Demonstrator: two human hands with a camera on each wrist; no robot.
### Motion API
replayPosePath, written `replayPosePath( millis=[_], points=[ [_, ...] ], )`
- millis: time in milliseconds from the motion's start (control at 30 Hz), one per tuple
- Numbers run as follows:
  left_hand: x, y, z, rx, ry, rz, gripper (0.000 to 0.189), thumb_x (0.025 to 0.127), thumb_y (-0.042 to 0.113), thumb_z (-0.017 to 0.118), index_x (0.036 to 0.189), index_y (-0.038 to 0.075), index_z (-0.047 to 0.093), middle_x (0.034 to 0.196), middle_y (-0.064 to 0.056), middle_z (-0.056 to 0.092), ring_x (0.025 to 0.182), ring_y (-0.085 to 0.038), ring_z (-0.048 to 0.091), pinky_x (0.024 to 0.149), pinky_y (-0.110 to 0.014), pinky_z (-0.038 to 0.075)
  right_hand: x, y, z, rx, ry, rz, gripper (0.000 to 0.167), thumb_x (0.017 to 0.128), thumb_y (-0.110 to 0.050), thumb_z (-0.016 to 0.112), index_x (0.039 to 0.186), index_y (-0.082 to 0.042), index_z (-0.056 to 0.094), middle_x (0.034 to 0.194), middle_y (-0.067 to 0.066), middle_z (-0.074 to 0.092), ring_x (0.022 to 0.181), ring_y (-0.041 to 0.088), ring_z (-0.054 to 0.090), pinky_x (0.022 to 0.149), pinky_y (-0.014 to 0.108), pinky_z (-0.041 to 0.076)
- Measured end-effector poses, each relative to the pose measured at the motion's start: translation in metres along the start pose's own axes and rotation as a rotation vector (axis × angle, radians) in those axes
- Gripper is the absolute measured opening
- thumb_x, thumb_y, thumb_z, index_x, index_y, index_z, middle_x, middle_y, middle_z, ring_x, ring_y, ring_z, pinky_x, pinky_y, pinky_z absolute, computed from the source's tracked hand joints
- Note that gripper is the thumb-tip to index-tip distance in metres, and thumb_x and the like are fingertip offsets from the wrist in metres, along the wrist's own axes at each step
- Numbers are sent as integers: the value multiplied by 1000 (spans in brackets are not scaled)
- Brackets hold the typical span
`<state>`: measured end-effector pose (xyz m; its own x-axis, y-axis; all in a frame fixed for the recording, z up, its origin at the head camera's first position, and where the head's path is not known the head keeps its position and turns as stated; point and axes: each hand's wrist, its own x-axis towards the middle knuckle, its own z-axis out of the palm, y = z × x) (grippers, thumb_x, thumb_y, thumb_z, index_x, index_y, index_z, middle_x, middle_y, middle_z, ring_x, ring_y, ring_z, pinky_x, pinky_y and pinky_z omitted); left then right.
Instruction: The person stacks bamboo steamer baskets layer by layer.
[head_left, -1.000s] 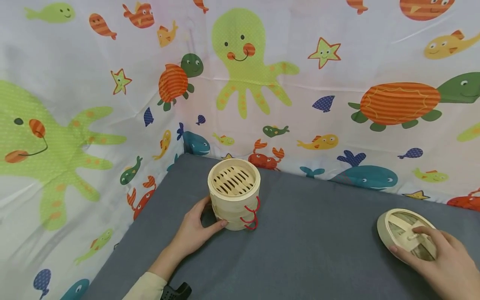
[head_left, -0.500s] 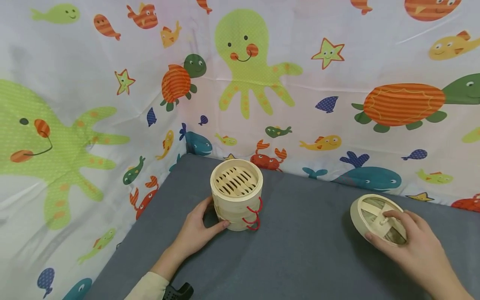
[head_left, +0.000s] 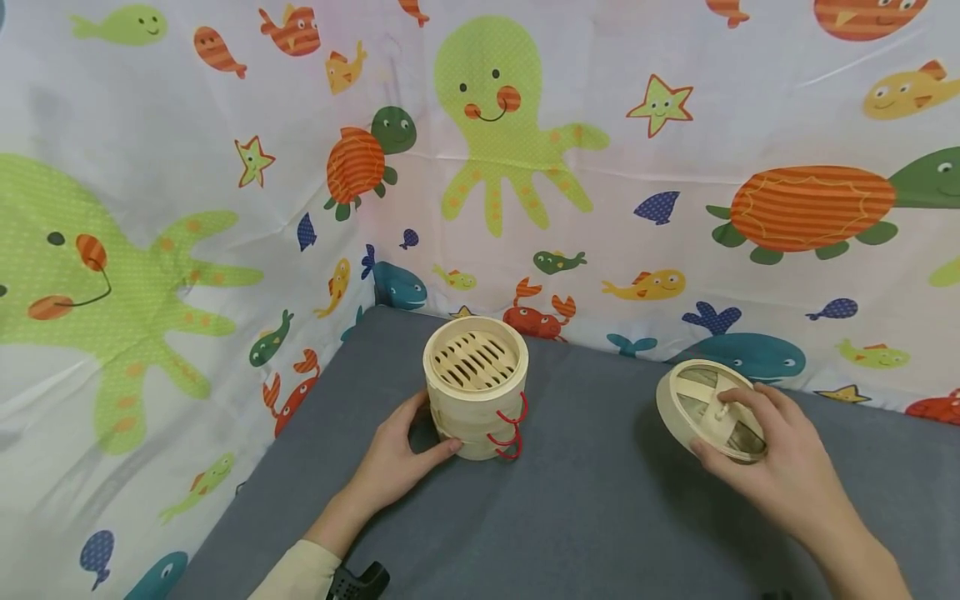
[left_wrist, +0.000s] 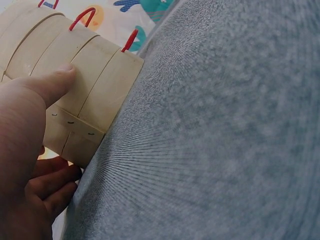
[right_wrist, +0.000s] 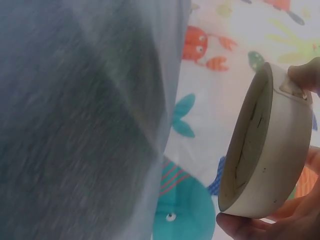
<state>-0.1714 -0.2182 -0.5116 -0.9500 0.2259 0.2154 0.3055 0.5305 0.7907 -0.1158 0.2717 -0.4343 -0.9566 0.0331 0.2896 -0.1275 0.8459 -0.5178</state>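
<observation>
A stacked bamboo steamer [head_left: 477, 392] stands upright on the grey table, its slatted inside showing from above and red loops on its right side. My left hand [head_left: 393, 458] holds the stack low on its left side; in the left wrist view the thumb [left_wrist: 55, 82] lies along its wall and the other fingers curl round behind. In the air to the right, my right hand [head_left: 783, 462] grips the round steamer lid [head_left: 708, 408], tilted, with a woven top and a small handle. The right wrist view shows the lid's side and hollow underside [right_wrist: 252, 135] above the cloth.
The grey cloth-covered table [head_left: 570, 517] spreads between and in front of both hands. Behind and to the left hangs a white curtain [head_left: 585, 225] printed with sea animals. A black strap device [head_left: 360, 582] sits at the left wrist.
My right hand has lifted the lid and carried it leftward, toward the steamer stack. The left hand keeps its hold on the stack, which stays in place.
</observation>
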Motion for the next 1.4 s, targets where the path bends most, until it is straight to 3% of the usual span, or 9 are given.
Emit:
replayPosePath(
  millis=[300,967,1400],
  points=[
    [1,0,-2,11,4,-5,95,90,52,90,165,13,47,152,-5,61,142,-26,58,118,-58,45,11,-27,8,51,14,-74,64,81,-38,95,133,-18,64,155,37,45,131,68,41,88,80,37],
    [-3,-3,-1,3,-15,-18,94,92,53,88,166,14,45,155,-3,59,143,-24,57,118,-56,45,31,-93,33,156,32,-259,67,77,-33,98,137,-28,68,158,20,49,139,50,43,92,74,43],
    [0,-2,0,19,-8,4,94,92,55,88,166,17,45,152,-1,61,142,-22,58,119,-55,44,50,-130,41,221,28,-390,64,78,-31,95,136,-25,68,158,21,49,142,52,43,98,78,43]
  ],
)
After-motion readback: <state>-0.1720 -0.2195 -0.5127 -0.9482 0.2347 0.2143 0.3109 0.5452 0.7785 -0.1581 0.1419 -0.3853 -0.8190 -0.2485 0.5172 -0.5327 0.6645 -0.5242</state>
